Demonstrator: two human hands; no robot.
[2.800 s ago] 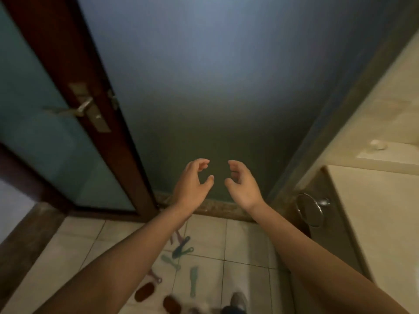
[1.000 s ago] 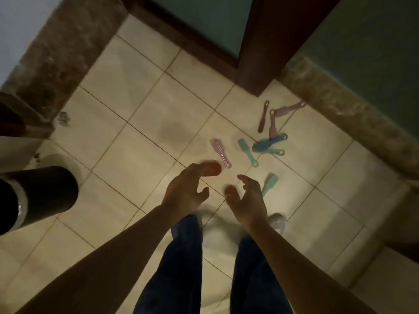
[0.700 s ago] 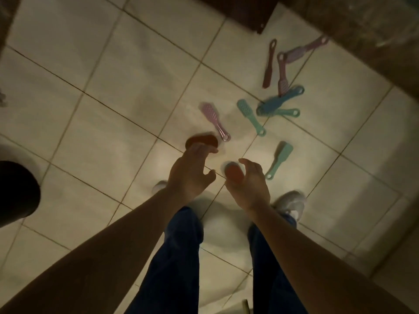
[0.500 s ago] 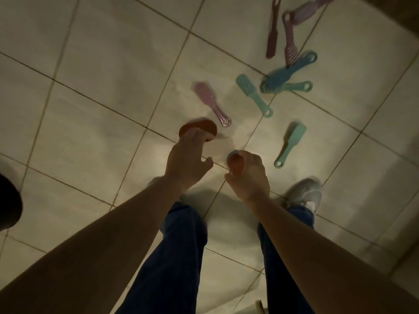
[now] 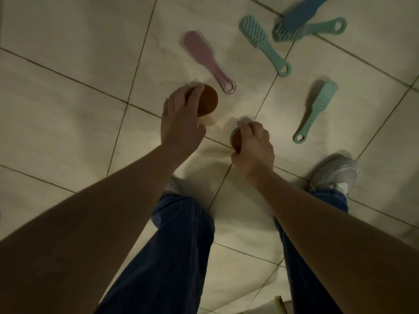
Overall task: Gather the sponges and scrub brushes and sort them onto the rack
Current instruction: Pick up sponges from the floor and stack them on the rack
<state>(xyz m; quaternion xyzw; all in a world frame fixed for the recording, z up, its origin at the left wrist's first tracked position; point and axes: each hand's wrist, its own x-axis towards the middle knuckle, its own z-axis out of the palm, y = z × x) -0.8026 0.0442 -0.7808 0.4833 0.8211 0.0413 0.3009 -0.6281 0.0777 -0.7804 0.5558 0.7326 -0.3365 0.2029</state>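
Observation:
Two brown oval sponges lie on the tiled floor in front of my feet. My left hand point(image 5: 181, 118) has its fingers curled over the left sponge point(image 5: 208, 103). My right hand point(image 5: 254, 148) is closed around the right sponge point(image 5: 236, 139), which is mostly hidden by the fingers. Beyond them lie scrub brushes: a pink one point(image 5: 204, 57), a teal one point(image 5: 263, 44), another teal one point(image 5: 317, 107) to the right, and a blue one point(image 5: 301, 12) lying across a teal one point(image 5: 317, 30) at the top edge. No rack is in view.
Pale floor tiles point(image 5: 68, 109) with dark grout lines fill the view. My legs in blue trousers point(image 5: 176, 245) and a white shoe point(image 5: 333, 173) stand at the bottom right. The light is dim.
The view has dropped from the door to the floor and closed in on it. Both hands have lowered onto the two brown sponges and closed their fingers on them.

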